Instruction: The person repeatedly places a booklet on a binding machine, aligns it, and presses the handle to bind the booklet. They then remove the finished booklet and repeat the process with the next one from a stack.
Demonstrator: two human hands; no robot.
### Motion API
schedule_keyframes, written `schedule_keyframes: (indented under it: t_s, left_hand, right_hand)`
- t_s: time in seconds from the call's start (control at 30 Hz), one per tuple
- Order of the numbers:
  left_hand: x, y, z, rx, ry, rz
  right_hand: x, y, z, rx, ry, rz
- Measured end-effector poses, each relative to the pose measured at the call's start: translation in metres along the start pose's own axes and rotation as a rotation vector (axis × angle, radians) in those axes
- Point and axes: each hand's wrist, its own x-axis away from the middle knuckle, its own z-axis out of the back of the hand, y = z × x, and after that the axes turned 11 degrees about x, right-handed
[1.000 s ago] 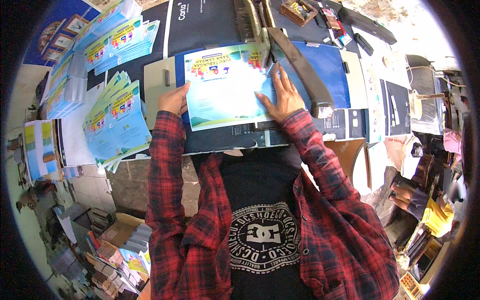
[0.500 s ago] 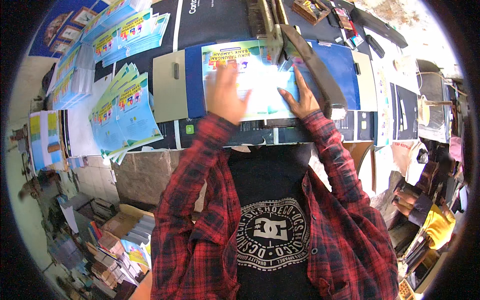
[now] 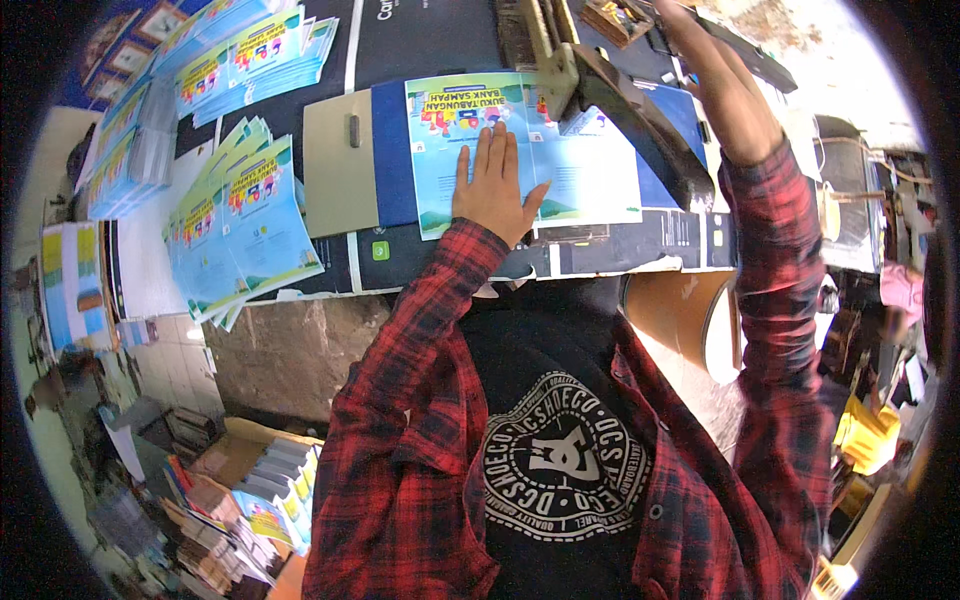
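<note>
My left hand (image 3: 493, 190) lies flat, fingers stretched out, on a printed blue-and-green cover sheet (image 3: 590, 185). The sheet is spread open on a blue and grey board (image 3: 392, 150). A dark metal lever arm (image 3: 650, 125) of a bench device crosses over the sheet's upper right part and hides some of it. To the right of that arm, my right hand (image 3: 728, 100) is raised with its fingers extended toward the far edge. It holds nothing that I can see, and its fingertips reach the top of the view.
Fanned printed sheets (image 3: 250, 235) lie at the left, with taller stacks (image 3: 130, 165) of the same print behind. A wooden tray (image 3: 618, 22) of small items sits at the far right. Below the table stand a brown drum (image 3: 680, 310) and a carton (image 3: 240, 450) of books.
My right hand has left the sheet and swung up and right past the lever arm. My left hand has shifted right and settled flat on the sheet.
</note>
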Motion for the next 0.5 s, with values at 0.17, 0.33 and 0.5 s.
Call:
schedule_keyframes:
  t_s: [0.17, 0.33, 0.5]
  left_hand:
    - [-0.002, 0.002, 0.003, 0.032, -0.011, 0.024]
    - [0.001, 0.003, 0.007, 0.051, -0.013, -0.001]
    - [0.008, 0.005, 0.003, 0.066, -0.006, 0.026]
  right_hand:
    - [0.005, -0.054, -0.024, -0.021, -0.357, -0.217]
    - [0.062, -0.079, -0.103, 0.134, 0.107, -0.198]
    - [0.065, -0.082, -0.141, 0.072, 0.191, -0.301]
